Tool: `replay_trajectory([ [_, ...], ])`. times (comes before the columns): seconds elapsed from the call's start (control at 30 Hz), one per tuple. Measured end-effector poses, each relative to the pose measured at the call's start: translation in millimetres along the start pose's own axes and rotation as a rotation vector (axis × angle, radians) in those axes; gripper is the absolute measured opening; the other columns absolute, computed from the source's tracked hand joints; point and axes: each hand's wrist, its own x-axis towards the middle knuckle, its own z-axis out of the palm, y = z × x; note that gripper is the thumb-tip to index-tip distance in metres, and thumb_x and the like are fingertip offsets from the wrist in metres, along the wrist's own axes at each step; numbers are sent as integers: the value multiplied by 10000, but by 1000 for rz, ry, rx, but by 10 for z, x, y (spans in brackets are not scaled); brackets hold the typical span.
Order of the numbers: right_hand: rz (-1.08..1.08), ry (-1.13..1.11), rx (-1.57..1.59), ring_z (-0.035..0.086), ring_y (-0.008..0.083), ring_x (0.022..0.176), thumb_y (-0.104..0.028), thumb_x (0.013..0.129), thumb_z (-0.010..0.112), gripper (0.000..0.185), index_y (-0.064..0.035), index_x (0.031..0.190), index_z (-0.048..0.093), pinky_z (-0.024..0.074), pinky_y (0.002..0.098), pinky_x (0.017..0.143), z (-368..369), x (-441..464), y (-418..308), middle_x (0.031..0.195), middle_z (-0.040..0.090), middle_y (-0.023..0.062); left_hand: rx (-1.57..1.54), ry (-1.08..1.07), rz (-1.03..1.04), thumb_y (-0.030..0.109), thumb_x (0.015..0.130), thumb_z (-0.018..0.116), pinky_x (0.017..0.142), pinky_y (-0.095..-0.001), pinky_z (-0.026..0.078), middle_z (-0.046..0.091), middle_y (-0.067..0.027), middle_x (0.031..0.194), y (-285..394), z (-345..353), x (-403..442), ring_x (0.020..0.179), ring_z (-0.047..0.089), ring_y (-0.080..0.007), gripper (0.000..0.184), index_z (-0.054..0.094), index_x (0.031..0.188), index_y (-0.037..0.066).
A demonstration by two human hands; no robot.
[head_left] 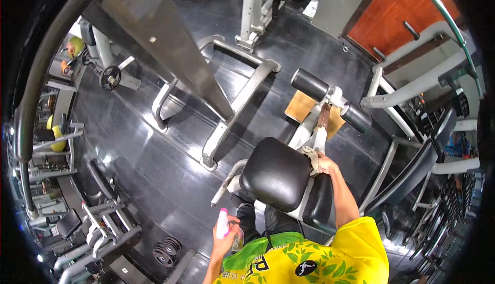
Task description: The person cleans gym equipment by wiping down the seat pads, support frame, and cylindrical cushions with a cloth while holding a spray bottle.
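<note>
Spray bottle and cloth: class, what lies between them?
The head view shows mainly the black seat pad between the spray bottle and the cloth.

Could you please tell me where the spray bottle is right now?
In the head view, the spray bottle is at the lower centre-left, held in the left hand, beside the dark trousers.

Yellow and green shirt with "CLUB" in small capitals, a large dark "R", black oval badge with white figure, remaining lettering unclear.
</note>
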Motion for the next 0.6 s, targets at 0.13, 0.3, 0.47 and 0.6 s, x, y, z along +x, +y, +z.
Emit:
replay_trajectory([
  [0.13,-133,-191,-10,530,80,767,-70,880,501,353,-43,1231,535,437,204,630,18,161,52,963,598,9,-9,-67,110,-24,796,583,572,-234,453,605,-51,901,-147,-3,102,620,544,-64,179,551,969,8],
  [0.3,-397,-345,-301,515,106,990,-130,930,468,342,-66,1263,511,398,234,869,841,314,-844,1113,590,8,-55,-90,102,-41,799,570,586,-239,463,608,-50,903,-34,71,101,642,554,-66,200,545,993,3],
  [0.47,-359,-648,-614,486,228,1177,-265,921,481,433,-121,1329,456,353,331,1008,1585,1127,-1156,1291,530,99,-44,-83,72,-48,800,569,592,-237,463,610,-51,909,57,125,22,646,555,-66,212,543,1005,1],
  [0.6,-503,-464,-841,462,286,1204,-353,918,480,444,-134,1305,475,349,393,1008,1375,723,-1346,1324,491,131,-12,-83,67,-31,811,567,597,-225,453,609,-49,910,18,116,-8,631,552,-65,182,553,990,0],
])
